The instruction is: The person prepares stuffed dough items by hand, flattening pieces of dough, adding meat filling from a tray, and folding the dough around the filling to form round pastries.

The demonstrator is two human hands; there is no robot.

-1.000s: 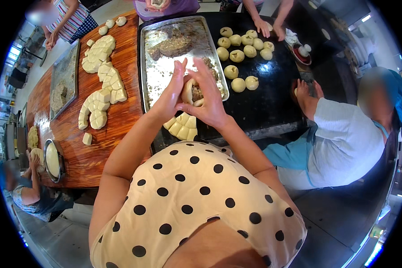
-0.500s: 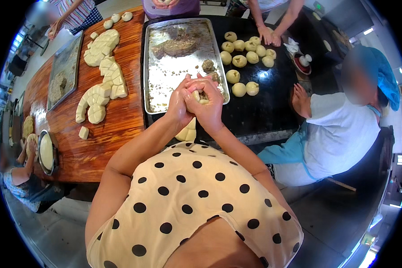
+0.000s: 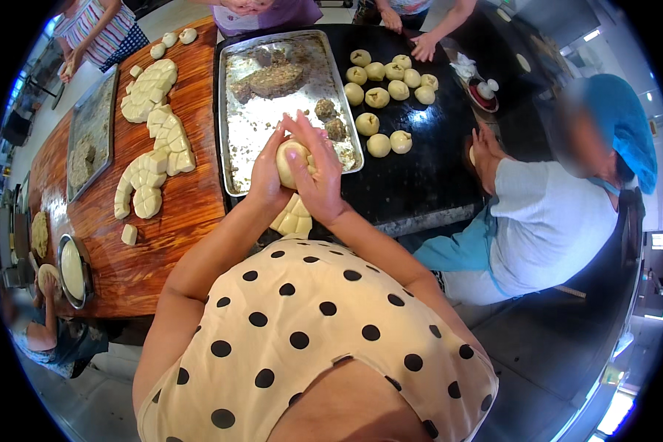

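Note:
Between my cupped palms sits a pale, smooth dough ball [image 3: 286,163], held over the near part of a metal tray [image 3: 226,166]. My left hand [image 3: 267,177] wraps its left side, and my right hand [image 3: 323,177] presses it from the right with fingers pointing up. A brown mound of crumbly filling [image 3: 269,80] lies at the tray's far end, and two rolled filling balls [image 3: 330,119] rest by its right edge. Just below my wrists, a scored slab of dough [image 3: 293,218] lies near the table's edge, partly hidden by my arm and clothing.
Several stuffed dough balls [image 3: 377,97] stand on the black surface to the right. Cut dough pieces [image 3: 171,140] cover part of the wooden table [image 3: 191,243], beside another tray [image 3: 109,140] and a bowl [image 3: 74,269]. A co-worker in a blue cap [image 3: 560,221] sits close on my right.
My hands have opened from a tight clasp into a cupped hold, showing the dough ball's smooth side. The view has shifted slightly. Across the table, a co-worker's hands have moved apart.

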